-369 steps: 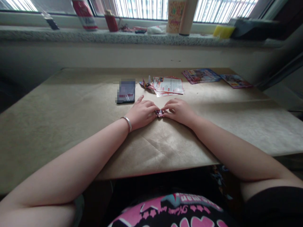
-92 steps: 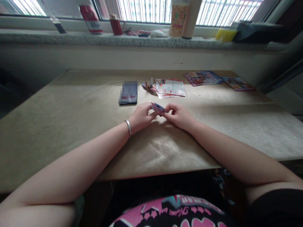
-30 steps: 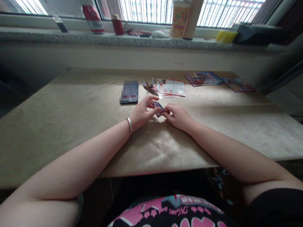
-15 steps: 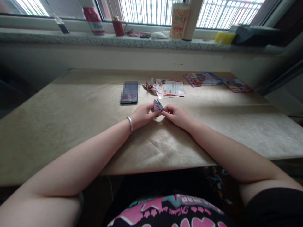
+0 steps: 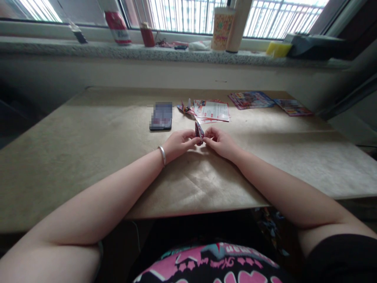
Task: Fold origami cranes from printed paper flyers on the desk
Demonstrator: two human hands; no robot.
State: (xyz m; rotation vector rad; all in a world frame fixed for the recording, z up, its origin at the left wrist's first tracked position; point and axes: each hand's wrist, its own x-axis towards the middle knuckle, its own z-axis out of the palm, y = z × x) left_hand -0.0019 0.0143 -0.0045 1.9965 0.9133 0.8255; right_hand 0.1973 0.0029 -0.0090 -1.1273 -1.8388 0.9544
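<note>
A small folded piece of printed paper point(image 5: 199, 129), red and blue, stands on edge between my two hands at the middle of the brown-paper table point(image 5: 88, 133). My left hand point(image 5: 179, 142) pinches it from the left with curled fingers. My right hand point(image 5: 219, 142) pinches it from the right the same way. A silver bangle point(image 5: 161, 155) sits on my left wrist. Both forearms rest on the table.
A dark phone point(image 5: 161, 115) lies just beyond my hands. To its right are a small folded paper figure point(image 5: 184, 107), a stack of printed sheets point(image 5: 212, 110) and two colourful leaflets point(image 5: 251, 99). The windowsill point(image 5: 165, 53) holds cans, a cup and small items.
The folded paper was pressed flat on the table, then lifted. Over the last second it has been turned up and squeezed narrower, so it now stands on edge between my fingertips.
</note>
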